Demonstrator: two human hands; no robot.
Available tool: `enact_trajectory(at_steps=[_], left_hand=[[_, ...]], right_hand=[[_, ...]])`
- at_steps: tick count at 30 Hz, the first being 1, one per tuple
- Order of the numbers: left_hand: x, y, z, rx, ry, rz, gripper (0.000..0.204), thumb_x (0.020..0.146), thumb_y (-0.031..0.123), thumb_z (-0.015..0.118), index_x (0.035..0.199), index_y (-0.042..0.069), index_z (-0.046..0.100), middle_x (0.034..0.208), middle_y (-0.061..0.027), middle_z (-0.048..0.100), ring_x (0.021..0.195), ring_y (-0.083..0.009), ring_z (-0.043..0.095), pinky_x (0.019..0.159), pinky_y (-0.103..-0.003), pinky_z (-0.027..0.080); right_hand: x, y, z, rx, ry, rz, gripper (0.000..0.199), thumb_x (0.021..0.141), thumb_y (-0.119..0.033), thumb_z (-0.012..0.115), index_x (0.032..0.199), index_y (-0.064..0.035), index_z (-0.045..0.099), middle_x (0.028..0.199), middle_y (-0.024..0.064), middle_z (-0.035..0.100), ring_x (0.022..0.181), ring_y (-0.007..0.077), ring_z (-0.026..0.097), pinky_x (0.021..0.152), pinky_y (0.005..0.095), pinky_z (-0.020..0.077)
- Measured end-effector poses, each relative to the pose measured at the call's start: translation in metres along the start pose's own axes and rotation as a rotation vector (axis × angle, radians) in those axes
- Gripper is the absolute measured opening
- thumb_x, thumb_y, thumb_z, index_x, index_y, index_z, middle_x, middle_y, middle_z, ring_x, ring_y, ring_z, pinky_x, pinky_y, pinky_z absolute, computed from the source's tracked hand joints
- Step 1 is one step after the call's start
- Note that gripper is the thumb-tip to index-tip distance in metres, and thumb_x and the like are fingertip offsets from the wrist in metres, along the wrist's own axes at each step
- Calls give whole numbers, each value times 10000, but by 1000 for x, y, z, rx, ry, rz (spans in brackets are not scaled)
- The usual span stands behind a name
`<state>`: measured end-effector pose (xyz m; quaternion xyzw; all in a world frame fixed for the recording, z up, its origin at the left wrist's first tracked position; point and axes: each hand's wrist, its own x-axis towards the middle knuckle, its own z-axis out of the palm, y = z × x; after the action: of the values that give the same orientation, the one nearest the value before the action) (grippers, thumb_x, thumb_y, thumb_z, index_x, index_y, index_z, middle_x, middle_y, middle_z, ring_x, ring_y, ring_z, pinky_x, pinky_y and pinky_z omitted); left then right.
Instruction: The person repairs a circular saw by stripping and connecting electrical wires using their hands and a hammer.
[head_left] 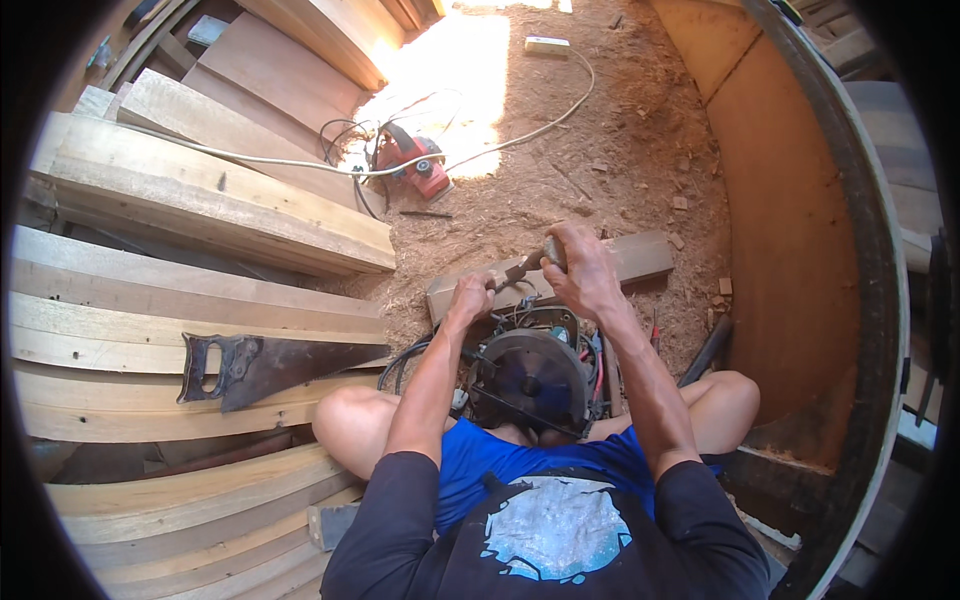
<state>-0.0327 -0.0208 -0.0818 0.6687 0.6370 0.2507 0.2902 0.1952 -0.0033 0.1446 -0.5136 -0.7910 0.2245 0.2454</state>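
Observation:
I sit cross-legged, both arms reaching forward over a short wooden beam [645, 257]. My left hand [474, 296] is closed around the near-left end of a dark elongated tool [517, 271]. Closed as well, my right hand [584, 266] grips the tool's grey, rounded far end; its exact kind is unclear. Just below my hands, between my legs, sits a circular saw [530, 385] with its dark round blade toward me. Wires and inner parts show at its far side.
Stacked timber [220, 195] fills the left, with a handsaw [270, 365] on top. A red power tool [412, 165] lies on the sawdust floor ahead, near a cable and a white power strip [547, 46]. A curved wooden panel [790, 230] bounds the right.

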Motion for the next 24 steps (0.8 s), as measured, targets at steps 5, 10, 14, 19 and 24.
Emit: enact_trajectory(at_steps=[5, 10, 14, 19, 24], left_hand=[[0, -1, 2, -16, 20, 23, 210, 769, 80, 624, 935, 34, 743, 878, -278, 696, 885, -456, 701, 815, -507, 570], [0, -2, 3, -11, 21, 56, 248, 773, 82, 628, 993, 41, 735, 881, -279, 694, 891, -467, 693, 823, -521, 564], [-1, 1, 3, -44, 49, 42, 223, 736, 75, 608, 909, 12, 733, 862, -274, 685, 874, -468, 684, 817, -498, 561], [-1, 2, -10, -38, 40, 11, 245, 799, 96, 669, 1019, 22, 749, 879, -259, 718, 907, -456, 711, 829, -513, 568], [20, 38, -73, -151, -252, -73, 699, 828, 238, 800, 1464, 97, 547, 1238, -193, 702, 1167, -324, 678, 983, -419, 545]], right_hand=[[7, -6, 9, 15, -88, 32, 405, 872, -165, 739, 1239, -68, 597, 1079, 237, 627, 1031, 430, 623, 895, 516, 504], [9, -6, 18, 2, -100, 24, 403, 878, -169, 726, 1246, -80, 588, 1082, 241, 617, 1019, 440, 628, 871, 525, 513], [12, -9, 17, -14, -103, 0, 387, 887, -192, 702, 1239, -77, 587, 1093, 240, 614, 1024, 445, 628, 873, 520, 515], [19, -28, 16, -84, -185, 46, 407, 874, -221, 742, 1230, -76, 607, 1066, 206, 635, 1020, 425, 644, 879, 508, 517], [27, -21, 22, -205, -239, 32, 370, 884, -284, 721, 1174, -83, 611, 1059, 196, 644, 1001, 433, 656, 847, 520, 530]])
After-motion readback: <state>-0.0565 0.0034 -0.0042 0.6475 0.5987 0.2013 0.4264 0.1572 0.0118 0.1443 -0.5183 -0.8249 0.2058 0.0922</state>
